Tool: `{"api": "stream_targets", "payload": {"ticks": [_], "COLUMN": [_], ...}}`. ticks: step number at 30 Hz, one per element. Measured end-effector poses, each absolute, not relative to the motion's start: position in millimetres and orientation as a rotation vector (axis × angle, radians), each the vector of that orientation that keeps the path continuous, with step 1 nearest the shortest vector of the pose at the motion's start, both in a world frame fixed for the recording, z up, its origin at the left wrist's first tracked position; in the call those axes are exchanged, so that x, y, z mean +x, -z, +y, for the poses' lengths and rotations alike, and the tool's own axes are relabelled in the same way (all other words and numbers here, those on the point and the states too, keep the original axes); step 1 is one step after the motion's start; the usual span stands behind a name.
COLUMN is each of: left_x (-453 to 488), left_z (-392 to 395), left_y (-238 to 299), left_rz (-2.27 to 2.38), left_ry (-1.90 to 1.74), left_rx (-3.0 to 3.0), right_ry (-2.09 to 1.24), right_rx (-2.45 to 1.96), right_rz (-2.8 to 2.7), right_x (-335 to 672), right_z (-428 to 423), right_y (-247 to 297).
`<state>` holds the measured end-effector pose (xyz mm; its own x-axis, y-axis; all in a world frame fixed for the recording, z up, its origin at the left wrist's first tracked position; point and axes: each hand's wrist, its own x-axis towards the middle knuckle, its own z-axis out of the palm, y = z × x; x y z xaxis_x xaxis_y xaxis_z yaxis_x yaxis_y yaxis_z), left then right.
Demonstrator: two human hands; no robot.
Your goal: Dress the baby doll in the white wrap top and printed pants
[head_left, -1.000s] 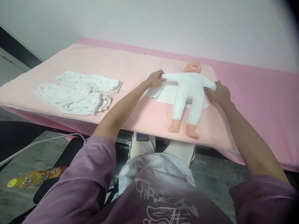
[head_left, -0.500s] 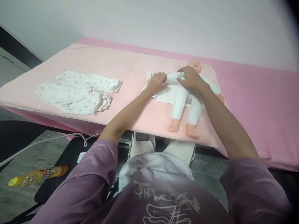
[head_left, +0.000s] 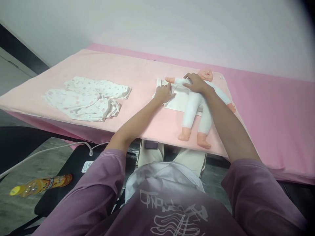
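A baby doll with a white cloth body lies on its back, head away from me. Its one arm reaches out to the left, the bare hand showing. Beneath the doll is spread a white baby shirt, partly hidden by the body. My left hand is closed on the shirt near its sleeve, just below the doll's hand. With bent fingers, my right hand grips the doll's outstretched arm near the shoulder.
Patterned baby clothes lie flat on the left of the pink-covered table. A wall rises behind it. At lower left, a bottle with a yellow cap rests on a black chair, near a white cable.
My left hand has come off the doll's hand and moved slightly down onto the shirt, uncovering the doll's hand. My right hand stays by the doll's shoulder, its fingers more bent.
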<state>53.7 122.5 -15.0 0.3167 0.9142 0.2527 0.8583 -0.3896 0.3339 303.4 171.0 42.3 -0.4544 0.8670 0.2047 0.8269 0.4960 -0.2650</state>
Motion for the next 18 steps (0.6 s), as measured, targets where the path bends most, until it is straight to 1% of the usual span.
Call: {"api": "stream_targets", "payload": {"ticks": [3,7,10,14,18], "left_x": [56.3,69.7,78.4,76.3,70.2], "left_z": [124.6,135.4,144.3,152.0,156.5], "left_y": [13.9,11.3,16.1,27.9,33.1], "left_rz": [1.676,1.745,1.792,1.732,1.695], "left_ry": [-0.633,-0.565,-0.651,-0.787,-0.792], "left_rx": [2.380,2.329,2.343,2.278,2.269], "right_ry": [-0.256,-0.399,-0.456,-0.423,-0.348], "right_rx": [-1.374,-1.382,-1.328,-1.202,-1.273], "right_rz": [-2.333,-2.327,-2.398,-2.436,-2.346], "right_x": [316.2,320.7,314.6,306.7,304.4], "right_z": [161.6,156.7,155.1,149.1,144.6], "right_y": [-48.0,-51.0,-51.4,-53.0,-53.0]}}
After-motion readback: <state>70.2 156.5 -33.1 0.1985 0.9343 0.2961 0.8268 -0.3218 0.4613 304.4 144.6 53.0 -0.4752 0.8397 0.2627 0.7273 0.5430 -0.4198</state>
